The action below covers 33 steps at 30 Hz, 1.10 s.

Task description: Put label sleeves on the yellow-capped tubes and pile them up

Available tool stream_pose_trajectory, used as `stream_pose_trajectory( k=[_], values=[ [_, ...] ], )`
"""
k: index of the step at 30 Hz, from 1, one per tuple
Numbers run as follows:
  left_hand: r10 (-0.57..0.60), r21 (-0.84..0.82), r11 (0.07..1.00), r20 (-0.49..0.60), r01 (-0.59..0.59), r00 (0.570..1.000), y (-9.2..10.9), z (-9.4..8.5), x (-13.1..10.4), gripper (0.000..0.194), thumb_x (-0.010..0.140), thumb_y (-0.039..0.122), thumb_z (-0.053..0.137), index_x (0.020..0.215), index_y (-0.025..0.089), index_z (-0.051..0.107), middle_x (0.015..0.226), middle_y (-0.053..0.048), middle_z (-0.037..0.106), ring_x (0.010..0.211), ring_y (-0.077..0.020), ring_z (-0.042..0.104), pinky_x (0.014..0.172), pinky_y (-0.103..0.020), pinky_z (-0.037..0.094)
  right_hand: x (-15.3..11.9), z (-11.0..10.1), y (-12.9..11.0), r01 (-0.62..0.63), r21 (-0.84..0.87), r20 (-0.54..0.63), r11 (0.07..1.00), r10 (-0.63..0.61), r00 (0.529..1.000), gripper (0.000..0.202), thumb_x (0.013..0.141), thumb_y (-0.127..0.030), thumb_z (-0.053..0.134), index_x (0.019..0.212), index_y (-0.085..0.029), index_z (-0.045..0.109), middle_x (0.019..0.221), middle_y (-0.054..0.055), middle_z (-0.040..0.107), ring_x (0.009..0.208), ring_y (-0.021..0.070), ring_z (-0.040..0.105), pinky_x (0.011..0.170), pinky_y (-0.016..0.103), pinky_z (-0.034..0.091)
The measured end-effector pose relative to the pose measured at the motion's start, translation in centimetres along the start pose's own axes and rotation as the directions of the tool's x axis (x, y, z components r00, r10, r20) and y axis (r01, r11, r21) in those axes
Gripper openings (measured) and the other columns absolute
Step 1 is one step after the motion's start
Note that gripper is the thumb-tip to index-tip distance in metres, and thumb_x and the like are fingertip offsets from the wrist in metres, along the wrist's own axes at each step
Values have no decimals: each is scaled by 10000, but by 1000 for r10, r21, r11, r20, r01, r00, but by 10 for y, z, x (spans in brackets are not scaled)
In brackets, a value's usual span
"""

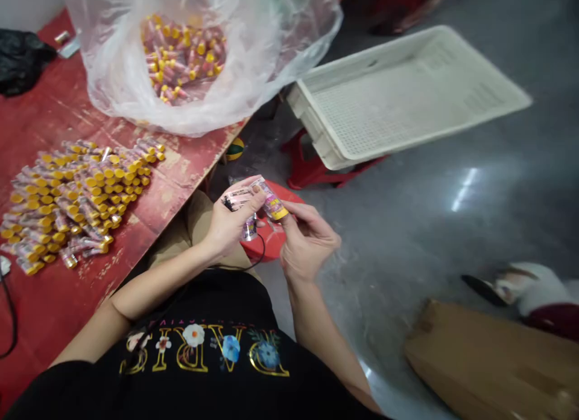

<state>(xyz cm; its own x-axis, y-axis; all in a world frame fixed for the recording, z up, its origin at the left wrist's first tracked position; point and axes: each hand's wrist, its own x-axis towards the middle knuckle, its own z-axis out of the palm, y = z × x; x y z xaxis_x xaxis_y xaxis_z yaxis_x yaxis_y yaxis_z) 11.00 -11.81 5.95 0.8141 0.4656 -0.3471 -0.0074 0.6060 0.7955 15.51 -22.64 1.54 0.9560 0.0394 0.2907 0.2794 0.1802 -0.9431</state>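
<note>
Seemingly midway, judging by yellow-ended tubes [93,187] stacked on the red table [181,160] and more in the plastic bag [115,64], though impossible to tell the finished share; holding a printed tube [271,201] between both hands, clasped in the curled left hand [225,227] with printed pieces [237,198], pinched at its yellow end by the right hand [309,238]

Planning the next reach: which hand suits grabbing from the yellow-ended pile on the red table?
Left, probably: the left hand is nearer the yellow-ended pile on the red table; the right hand is farther off. Both are busy at the printed wrapper.
</note>
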Motion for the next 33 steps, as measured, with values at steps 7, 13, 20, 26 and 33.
stream_pose_trajectory(
  k=[7,13,20,26,33],
  values=[
    [19,-48,999,-120,-25,993,15,-37,16,687,589,484,953,1180,211,735,958,-32,746,671,-116,668,600,-238,557,2,46,21,-89,-3,69,996,89,994,141,740,-287,863,857,-226,813,814,22,758,711,153,689,673,318,576],
    [46,-104,992,-249,-74,968,22,-71,42,766,572,497,956,1242,216,711,991,-30,751,701,-115,668,566,-209,530,8,88,47,-166,-2,156,986,164,974,115,729,-254,872,812,-210,804,750,9,723,703,131,657,685,284,538],
    [22,-216,970,-382,-113,924,35,-105,57,815,506,478,991,1211,198,692,847,11,719,627,-93,650,536,-199,529,8,128,65,-104,-17,363,994,103,926,130,793,-221,828,920,-246,835,837,20,734,799,131,666,728,279,523],
    [13,-272,947,-492,-169,870,39,-138,74,782,568,475,975,1218,166,667,876,-19,750,618,-110,685,535,-200,539,16,171,109,-200,-41,423,979,199,884,181,794,-293,817,945,-194,829,855,40,746,785,143,679,735,298,552],
    [-176,-446,887,-560,-116,810,43,-165,62,417,845,147,770,1233,132,619,1012,-105,796,975,-228,783,875,-346,633,42,269,173,-44,-98,521,994,89,849,229,839,-327,709,944,-150,809,924,83,753,824,171,690,747,324,592]
  ],
)
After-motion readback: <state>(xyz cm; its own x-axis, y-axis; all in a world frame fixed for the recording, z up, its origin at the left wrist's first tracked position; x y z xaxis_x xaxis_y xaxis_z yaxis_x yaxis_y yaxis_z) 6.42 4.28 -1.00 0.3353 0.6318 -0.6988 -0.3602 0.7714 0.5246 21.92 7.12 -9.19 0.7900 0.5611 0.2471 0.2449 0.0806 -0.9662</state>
